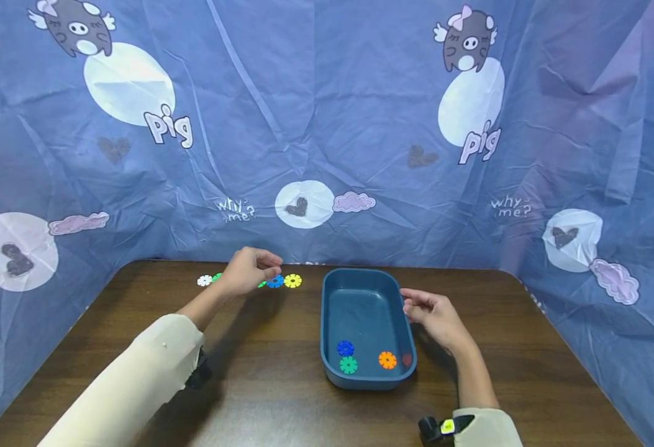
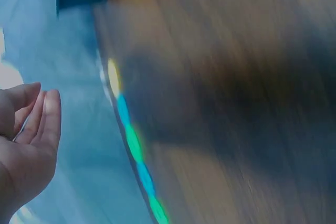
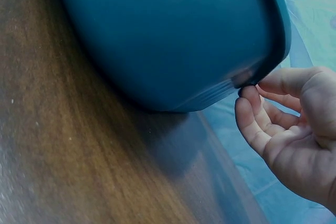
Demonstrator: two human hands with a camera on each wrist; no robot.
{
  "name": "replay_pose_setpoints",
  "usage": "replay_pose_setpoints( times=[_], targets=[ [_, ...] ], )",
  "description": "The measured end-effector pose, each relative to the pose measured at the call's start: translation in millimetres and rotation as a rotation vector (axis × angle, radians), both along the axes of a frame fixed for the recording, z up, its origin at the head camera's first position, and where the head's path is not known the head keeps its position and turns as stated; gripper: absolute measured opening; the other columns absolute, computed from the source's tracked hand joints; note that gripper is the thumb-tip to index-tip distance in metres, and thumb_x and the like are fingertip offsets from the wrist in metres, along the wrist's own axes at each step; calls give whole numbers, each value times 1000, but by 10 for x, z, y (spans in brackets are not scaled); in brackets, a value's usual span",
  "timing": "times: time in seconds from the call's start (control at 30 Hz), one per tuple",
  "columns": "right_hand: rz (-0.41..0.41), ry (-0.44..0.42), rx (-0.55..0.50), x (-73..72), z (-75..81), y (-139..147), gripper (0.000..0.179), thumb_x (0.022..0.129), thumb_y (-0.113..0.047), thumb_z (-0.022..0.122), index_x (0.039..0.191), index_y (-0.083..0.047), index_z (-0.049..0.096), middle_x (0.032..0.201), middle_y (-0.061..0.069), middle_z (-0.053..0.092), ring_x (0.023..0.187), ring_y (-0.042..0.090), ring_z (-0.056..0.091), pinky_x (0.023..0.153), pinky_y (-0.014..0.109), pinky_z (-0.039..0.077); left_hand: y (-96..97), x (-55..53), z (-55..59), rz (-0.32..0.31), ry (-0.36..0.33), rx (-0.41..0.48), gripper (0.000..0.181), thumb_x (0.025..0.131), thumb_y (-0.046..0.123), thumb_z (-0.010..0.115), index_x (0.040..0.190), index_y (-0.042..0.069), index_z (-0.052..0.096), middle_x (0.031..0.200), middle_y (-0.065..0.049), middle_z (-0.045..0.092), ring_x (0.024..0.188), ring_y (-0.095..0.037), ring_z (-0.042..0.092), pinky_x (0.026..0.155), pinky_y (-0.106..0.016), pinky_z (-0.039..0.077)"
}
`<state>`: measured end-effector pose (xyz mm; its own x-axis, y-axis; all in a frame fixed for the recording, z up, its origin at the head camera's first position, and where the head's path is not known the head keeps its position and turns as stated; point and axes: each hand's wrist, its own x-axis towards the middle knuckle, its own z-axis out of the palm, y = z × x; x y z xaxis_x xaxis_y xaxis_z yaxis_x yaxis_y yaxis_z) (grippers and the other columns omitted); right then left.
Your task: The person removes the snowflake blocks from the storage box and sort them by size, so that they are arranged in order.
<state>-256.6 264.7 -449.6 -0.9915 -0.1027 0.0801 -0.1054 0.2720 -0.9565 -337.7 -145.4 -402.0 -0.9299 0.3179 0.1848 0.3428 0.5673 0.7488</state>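
First inspector: What do we record for the left hand (image 1: 251, 271)?

Second inspector: Fingers extended, thumb tip close to them, nothing visible between. It hangs over the row of notched plastic discs (image 1: 293, 281) near the far edge of the wooden table (image 1: 265, 397), hiding part of that row in the head view.

First inspector: And the right hand (image 1: 437, 316)?

Second inspector: We find thumb and fingertip pinching the rim of the blue plastic box (image 1: 368, 382), on its right side. A dark blue disc (image 1: 346, 349), a green disc (image 1: 348, 365) and an orange disc (image 1: 387, 360) lie inside, at the near end.

First inspector: Which step is in hand?

Second inspector: We judge it to be work at the row, with the box steadied.

First inspector: The next move?

Second inspector: In our judgement, it calls for a fingertip pinch on one thin disc, sparing its neighbours. Whether the row interlocks or merely abuts, we cannot tell.
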Motion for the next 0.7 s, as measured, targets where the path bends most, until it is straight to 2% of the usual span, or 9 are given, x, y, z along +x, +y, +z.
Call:
replay_pose_setpoints(
  times=[0.2, 0.3, 0.43, 0.7],
  targets=[
    [-2, -5, -2, 4, 5, -4, 40, 99, -2, 64, 137, 9, 58, 107, 22, 66, 88, 13, 65, 79, 27, 59, 514, 183, 34, -130, -7, 10, 16, 94, 6, 73, 109, 1, 76, 96, -8, 77, 81, -16, 73, 71, -29, 59],
    [-4, -4, -2, 6, 16, -9, 40, 99, -3, 65, 137, 9, 58, 107, 22, 66, 87, 12, 65, 78, 27, 59, 721, 243, 25, -206, 19, -18, 15, 93, 5, 74, 107, 1, 76, 95, -6, 77, 79, -13, 72, 69, -27, 58],
    [-2, 3, -7, 5, 12, -10, 40, 99, -2, 65, 137, 10, 58, 107, 22, 66, 86, 10, 65, 78, 27, 59, 945, 313, -7, -304, 64, -68, 13, 93, 5, 74, 106, 2, 77, 95, -5, 77, 81, -11, 72, 72, -24, 58],
    [-6, 0, 10, -16, -20, 3, 39, 99, -1, 64, 136, 10, 59, 106, 21, 67, 87, 11, 66, 78, 27, 59, 1310, 442, -120, -434, 75, -145, 11, 93, 6, 75, 104, 2, 77, 92, -3, 77, 80, -8, 71, 73, -19, 57]
  ],
)
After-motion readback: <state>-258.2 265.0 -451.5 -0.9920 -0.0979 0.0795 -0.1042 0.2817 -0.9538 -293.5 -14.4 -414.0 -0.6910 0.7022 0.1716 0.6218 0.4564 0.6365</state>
